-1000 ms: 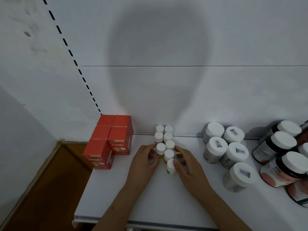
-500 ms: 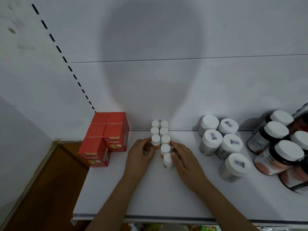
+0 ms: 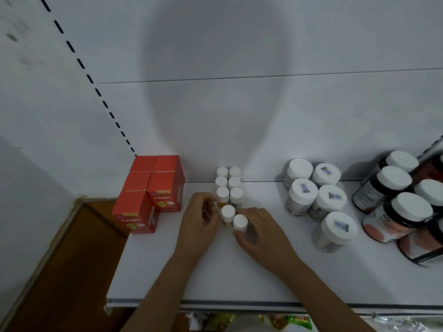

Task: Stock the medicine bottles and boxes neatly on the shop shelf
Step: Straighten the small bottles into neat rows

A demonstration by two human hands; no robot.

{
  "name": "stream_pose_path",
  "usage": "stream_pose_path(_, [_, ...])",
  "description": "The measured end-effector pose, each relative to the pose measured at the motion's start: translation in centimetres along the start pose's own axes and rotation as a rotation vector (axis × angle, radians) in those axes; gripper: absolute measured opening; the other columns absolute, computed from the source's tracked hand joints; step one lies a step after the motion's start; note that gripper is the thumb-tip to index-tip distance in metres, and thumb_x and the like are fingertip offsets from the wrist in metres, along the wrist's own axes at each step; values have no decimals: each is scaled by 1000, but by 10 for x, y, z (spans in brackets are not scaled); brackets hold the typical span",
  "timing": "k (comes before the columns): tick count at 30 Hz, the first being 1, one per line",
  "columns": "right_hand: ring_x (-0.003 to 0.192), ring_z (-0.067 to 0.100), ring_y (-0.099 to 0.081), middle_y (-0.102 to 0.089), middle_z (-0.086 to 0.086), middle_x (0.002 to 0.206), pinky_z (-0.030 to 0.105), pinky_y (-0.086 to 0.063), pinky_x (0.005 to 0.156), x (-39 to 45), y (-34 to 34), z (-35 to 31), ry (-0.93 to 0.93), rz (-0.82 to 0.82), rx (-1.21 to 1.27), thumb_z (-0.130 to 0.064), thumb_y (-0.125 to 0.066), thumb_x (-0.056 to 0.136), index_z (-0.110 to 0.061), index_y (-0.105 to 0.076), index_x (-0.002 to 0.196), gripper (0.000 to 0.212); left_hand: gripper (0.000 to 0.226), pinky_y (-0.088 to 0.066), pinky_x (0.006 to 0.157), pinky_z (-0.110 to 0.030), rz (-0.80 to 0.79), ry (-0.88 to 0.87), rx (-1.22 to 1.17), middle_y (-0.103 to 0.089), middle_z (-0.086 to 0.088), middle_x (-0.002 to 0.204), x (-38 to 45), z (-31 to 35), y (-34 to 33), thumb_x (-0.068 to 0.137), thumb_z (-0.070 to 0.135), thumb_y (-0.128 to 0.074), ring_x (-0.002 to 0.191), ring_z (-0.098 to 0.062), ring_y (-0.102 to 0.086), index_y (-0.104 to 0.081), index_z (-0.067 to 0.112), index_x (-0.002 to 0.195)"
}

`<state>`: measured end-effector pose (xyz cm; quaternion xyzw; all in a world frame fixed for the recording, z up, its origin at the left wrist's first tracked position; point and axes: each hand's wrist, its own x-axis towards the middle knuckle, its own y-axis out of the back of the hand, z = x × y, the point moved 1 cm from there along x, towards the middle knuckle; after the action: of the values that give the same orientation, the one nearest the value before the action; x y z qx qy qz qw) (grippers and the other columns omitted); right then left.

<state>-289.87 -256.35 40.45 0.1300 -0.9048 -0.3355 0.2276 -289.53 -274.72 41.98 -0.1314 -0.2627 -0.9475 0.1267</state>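
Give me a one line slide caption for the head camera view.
Both hands nudge small white-capped bottles into two rows on the white shelf, between red boxes and larger jars.

Dim, bluish light falls from behind the viewer; a large soft head-shaped shadow (image 3: 215,75) darkens the back wall (image 3: 335,116). Edges bend, and detail is soft.

White shelf (image 3: 215,279): red boxes (image 3: 153,195) at left end; small white-capped bottles (image 3: 229,188) in two rows mid-shelf; white labelled jars (image 3: 316,195) to their right; dark white-lidded jars (image 3: 395,202) at far right.
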Motion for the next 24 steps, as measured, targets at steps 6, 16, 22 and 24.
stream_pose_path(6, [96,3,-52,-58,-13,105,14,-39,85,6,-1,8,-23,1,70,-37,-69,84,-23,-62,117,36,35,-45,75,-17,-210,-129,-24,-53,6,111,-10,3,0,84,20,-61,94,-16,-58,-56,18,118])
stream_pose_path(16, [85,3,-57,-61,-13,99,5,-40,75,6,2,7,-231,89,141,-21,-79,81,-23,-60,108,33,40,-46,76,-21,-69,-36,90,-54,12,100,-7,-4,-2,79,23,-77,88,-11,-54,-51,25,110])
stream_pose_path(22, [95,18,-55,-63,-2,105,20,-38,84,8,-6,23,-135,138,-189,-25,-76,84,-13,-68,104,25,62,-45,76,-12,-41,79,-5,-61,8,96,-6,-8,-3,76,20,-84,86,-5,-58,-46,24,125])
stream_pose_path(24, [98,22,-56,-64,2,110,29,-44,85,8,-8,23,-106,137,-289,-32,-67,88,-12,-70,104,25,65,-44,77,-10,-46,91,-9,-61,8,97,-5,-8,-3,76,18,-84,87,-3,-58,-46,21,128])
